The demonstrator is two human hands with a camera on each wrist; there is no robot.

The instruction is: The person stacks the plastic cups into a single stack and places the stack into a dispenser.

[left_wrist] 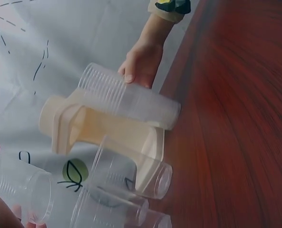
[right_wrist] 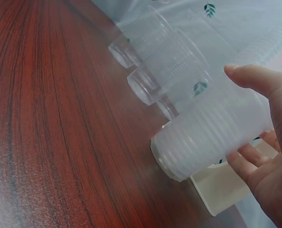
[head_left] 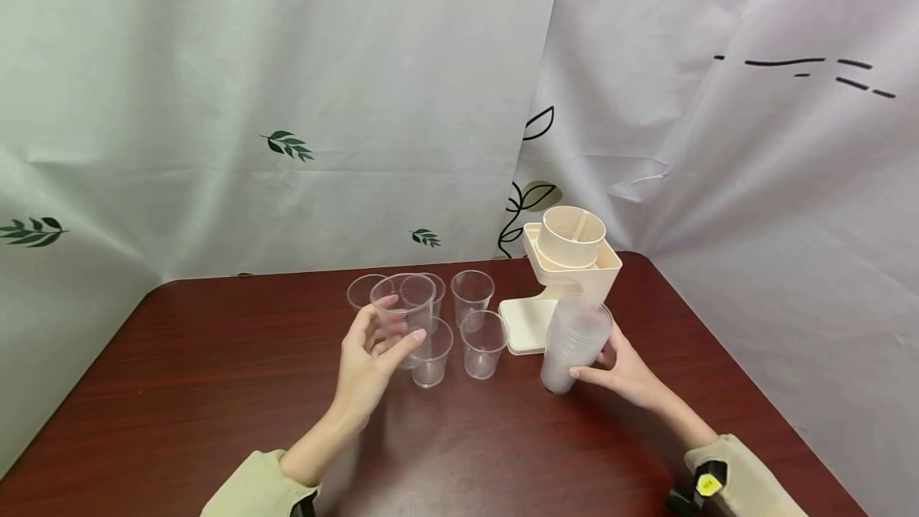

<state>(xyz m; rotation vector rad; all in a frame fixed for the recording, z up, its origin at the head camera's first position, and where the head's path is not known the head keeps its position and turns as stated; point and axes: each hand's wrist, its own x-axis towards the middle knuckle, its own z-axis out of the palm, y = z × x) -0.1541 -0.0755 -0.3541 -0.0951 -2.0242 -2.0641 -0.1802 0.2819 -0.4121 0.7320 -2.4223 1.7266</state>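
Observation:
In the head view my left hand [head_left: 366, 369] holds a clear plastic cup [head_left: 418, 305] upright, thumb on one side and fingers on the other. Its base appears off the table in the left wrist view, where the cup [left_wrist: 24, 187] shows at the lower left. My right hand [head_left: 626, 373] grips a nested stack of clear plastic cups [head_left: 576, 333], slightly tilted; whether its bottom touches the table I cannot tell. Several single clear cups stand mouth up between the hands, among them a front cup [head_left: 483, 345] and a back cup [head_left: 471, 297]. The held cup partly hides others.
Behind the stack stands a cream-coloured appliance [head_left: 574, 250] with a round open top and a flat white base [head_left: 527, 324]. The dark red wooden table [head_left: 237, 373] ends at a patterned cloth backdrop [head_left: 395, 118], which also hangs along the right side.

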